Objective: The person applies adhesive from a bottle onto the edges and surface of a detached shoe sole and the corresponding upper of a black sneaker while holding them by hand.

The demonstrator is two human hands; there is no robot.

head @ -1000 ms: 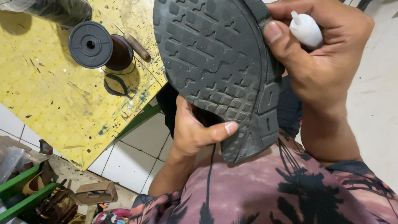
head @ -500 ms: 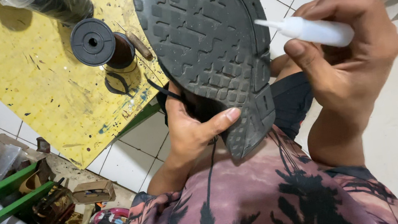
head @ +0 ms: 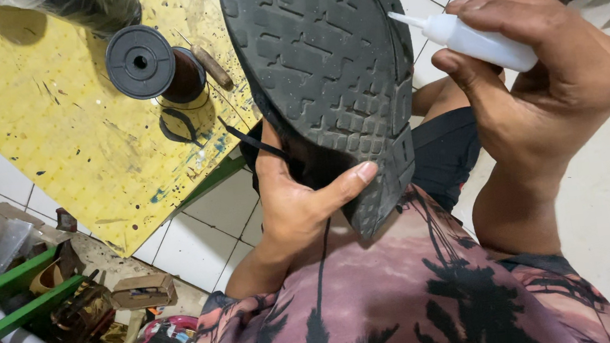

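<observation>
facing the camera sole-up, a dark shoe (head: 320,76) with a blocky grey tread fills the upper middle of the view, held above the person's lap. the left hand (head: 300,195) grips it from below at the near end, fingers wrapped behind the upper and the thumb pressed flat across the edge of the sole. the right hand (head: 543,88) is clamped around a small white squeeze bottle (head: 479,40), whose thin nozzle points left and meets the side edge of the sole, just where the sole joins the upper; whether the tip truly touches cannot be told. the two hands are apart, one on each side of the shoe. a dark thread (head: 255,143) runs out from under the shoe toward the left. below the hands lies the person's patterned pink and black shirt (head: 413,298), and dark shorts show between the arms. behind the shoe stands a low yellow table (head: 44,134), its top spotted with stains, carrying a black spool (head: 144,59) atop a brown reel, a wooden-handled tool (head: 213,66) just beside it, and a dark wrapped roll (head: 91,8) at the upper edge. white floor tiles (head: 197,239) run under the table. at the lower left sits a green rack (head: 2,298) with clutter about it, including a white tube and a small brown block (head: 141,291).
</observation>
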